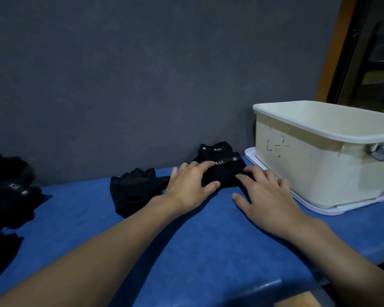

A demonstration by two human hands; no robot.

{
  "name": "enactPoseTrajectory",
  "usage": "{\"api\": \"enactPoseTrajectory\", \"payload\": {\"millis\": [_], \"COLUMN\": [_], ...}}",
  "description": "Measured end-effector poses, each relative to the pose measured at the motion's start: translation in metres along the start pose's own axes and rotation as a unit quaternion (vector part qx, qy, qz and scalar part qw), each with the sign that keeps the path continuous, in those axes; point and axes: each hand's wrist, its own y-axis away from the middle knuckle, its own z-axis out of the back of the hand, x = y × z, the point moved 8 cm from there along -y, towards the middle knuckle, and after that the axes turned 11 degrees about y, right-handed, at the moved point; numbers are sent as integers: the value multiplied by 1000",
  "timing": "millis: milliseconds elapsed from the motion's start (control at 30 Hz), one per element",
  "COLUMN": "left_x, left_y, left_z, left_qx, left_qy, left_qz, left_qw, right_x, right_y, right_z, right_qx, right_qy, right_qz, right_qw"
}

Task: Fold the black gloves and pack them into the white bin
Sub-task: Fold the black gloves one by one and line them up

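Head view: black gloves stacked, labelled cuffs showing, on blue worktop just left of white bin. Pressed flat under left hand and right hand, fingers straight. Cannot see into bin.

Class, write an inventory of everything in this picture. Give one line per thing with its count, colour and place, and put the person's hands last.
labelled gloves: at least two, black, stacked on the table by the wall, under both hands
loose glove: one, black, on the table left of the stack
glove pile: count unclear, black, at the table's left edge
bin: one, white, open-topped, on the table at right; inside hidden
flat lid or tray: one, white, under the bin
table cover: one, blue, across the table
wall: one, grey, behind the table
door frame: one, orange-brown, upper right
left hand: one, fingers flat on the stack's left side
right hand: one, fingers flat on the stack's right side
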Motion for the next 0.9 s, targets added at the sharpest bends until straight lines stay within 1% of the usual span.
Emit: {"api": "enactPoseTrajectory", "payload": {"millis": [133, 233, 533, 667, 900], "left_x": [2, 2, 0, -4, 11], "left_y": [-5, -5, -6, -1, 26], "left_z": [-1, 1, 4, 16, 58], "left_qx": [-12, -24, -23, -24, -46], "left_qy": [-7, 13, 13, 25, 15], "left_qz": [6, 1, 5, -4, 8], "left_qw": [1000, 1000, 1000, 999, 999], "right_x": [-2, -3, -2, 2, 20], "right_y": [-1, -1, 1, 1, 1], "right_z": [-2, -4, -2, 0, 7], "right_qx": [11, 15, 6, 9, -6], "right_qy": [-12, -15, -36, -37, -55], "right_qz": [-2, 2, 8, 11, 25], "right_qw": [1000, 1000, 999, 999, 998]}}
